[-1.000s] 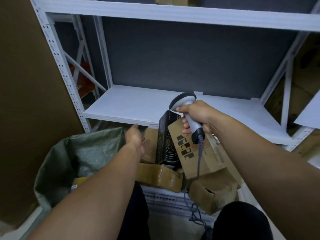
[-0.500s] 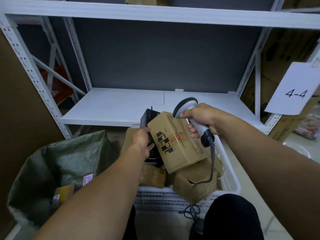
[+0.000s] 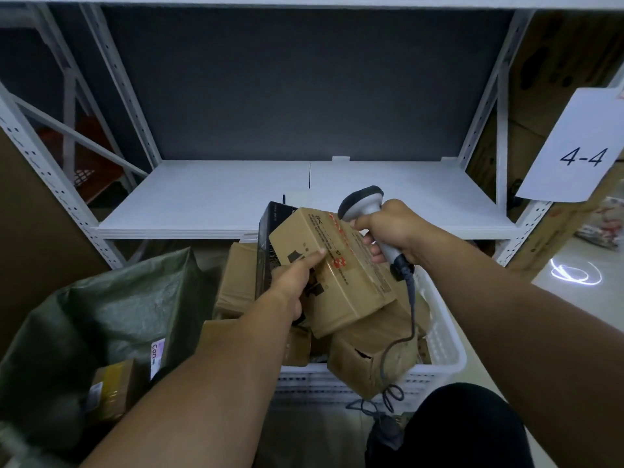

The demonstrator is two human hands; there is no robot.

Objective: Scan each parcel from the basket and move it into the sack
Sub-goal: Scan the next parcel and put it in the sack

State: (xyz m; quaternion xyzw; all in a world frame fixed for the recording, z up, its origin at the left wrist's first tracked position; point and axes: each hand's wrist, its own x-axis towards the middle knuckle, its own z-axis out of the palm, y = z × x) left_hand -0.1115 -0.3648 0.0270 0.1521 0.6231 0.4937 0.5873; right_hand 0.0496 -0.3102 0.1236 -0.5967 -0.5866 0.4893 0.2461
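A brown cardboard parcel (image 3: 341, 282) with red and black print tilts above the white basket (image 3: 442, 346). My left hand (image 3: 293, 282) grips its left side, thumb on top. My right hand (image 3: 388, 231) holds a grey barcode scanner (image 3: 363, 202) by the handle, its head just over the parcel's far edge, and its fingertips touch the parcel. Several more brown parcels and a black box (image 3: 266, 251) fill the basket. A green woven sack (image 3: 111, 319) stands open at the left, with a taped parcel (image 3: 111, 388) inside.
A white metal shelf rack (image 3: 219, 201) stands right behind the basket, its lower board bare. A paper sign reading 4-4 (image 3: 580, 150) hangs at the right. The scanner cable (image 3: 401, 342) trails down over the basket's front. Brown cardboard (image 3: 30, 214) walls the left side.
My left hand has moved from the black box onto the printed parcel and taken hold of it. The parcel has risen and tilted toward the scanner. The view has shifted right.
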